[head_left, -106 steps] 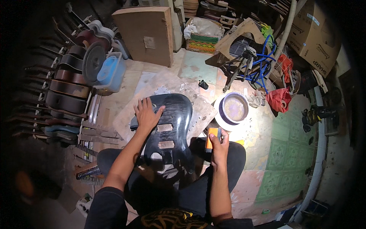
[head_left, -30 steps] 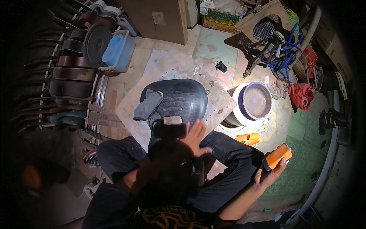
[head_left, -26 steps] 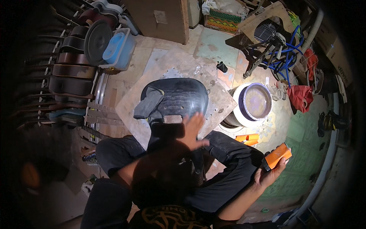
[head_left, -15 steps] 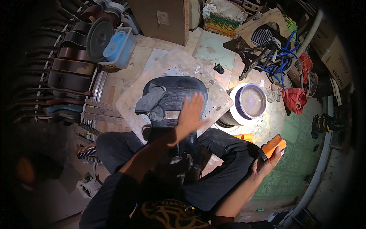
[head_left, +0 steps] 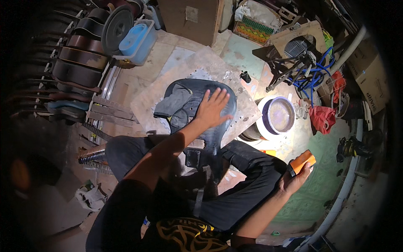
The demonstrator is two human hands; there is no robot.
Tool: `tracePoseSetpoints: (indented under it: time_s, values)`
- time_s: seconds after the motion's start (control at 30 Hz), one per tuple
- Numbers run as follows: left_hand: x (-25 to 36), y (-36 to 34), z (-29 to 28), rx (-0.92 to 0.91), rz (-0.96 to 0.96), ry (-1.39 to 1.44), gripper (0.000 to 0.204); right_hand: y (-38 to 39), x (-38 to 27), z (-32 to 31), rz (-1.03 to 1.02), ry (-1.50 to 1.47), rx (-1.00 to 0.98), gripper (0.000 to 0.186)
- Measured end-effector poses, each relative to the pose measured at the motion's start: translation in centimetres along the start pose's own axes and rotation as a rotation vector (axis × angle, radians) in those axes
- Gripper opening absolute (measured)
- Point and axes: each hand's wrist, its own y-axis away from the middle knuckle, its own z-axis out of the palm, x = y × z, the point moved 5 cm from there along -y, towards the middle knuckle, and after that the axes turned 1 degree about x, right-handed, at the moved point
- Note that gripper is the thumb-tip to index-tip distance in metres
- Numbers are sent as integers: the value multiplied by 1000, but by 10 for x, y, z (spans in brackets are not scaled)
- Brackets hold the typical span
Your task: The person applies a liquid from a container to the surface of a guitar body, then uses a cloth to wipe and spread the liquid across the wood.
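Note:
A dusty black guitar body [head_left: 214, 132], its wide rounded end away from me, rests on a worn square board [head_left: 245, 107] before my crossed legs. My left hand [head_left: 213, 108] lies on its upper face with fingers spread and holds nothing. Beside that hand, a crumpled grey cloth [head_left: 173, 101] covers the left part of the body. Out to the right, above my knee, my right hand [head_left: 292, 179] is closed around an orange block with a dark underside, apparently a sanding block [head_left: 303, 161].
A white bucket [head_left: 263, 130] with a purple-rimmed basin [head_left: 282, 114] stands right of the board. Several guitars [head_left: 75, 69] are stacked at left, by a clear tub [head_left: 145, 46]. Blue hose [head_left: 312, 80] and a red bag [head_left: 322, 119] lie far right.
My left hand has moved slightly to the right over the guitar body, and its fingers have spread. The guitar has tilted a little. My right hand still holds the block in about the same place.

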Motion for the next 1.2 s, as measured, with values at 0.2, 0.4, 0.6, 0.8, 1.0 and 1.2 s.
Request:
tracePoseSetpoints:
  time_s: [0.2, 0.4, 0.6, 0.8, 1.0, 1.2]
  values:
    - [44, 5, 19, -130, 66, -46, 108, 2, -5, 3, -60, 114, 129, 36]
    - [14, -16, 12, -36, 174, 70, 107, -1, -1, 3, -25, 202, 44, 60]
    - [-31, -74, 12, 133, -283, -45, 110, 3, 1, 16, -39, 265, 54, 59]
    - [96, 13, 35, -267, 387, 144, 115, 4, -6, 27, -75, 307, 47, 56]
    - [-18, -39, 24, 54, -106, 92, 109, 9, 2, 26, -64, 304, 50, 55]
    - [-66, -45, 4, 160, -569, -68, 111, -1, 3, 16, -78, 286, 50, 52]
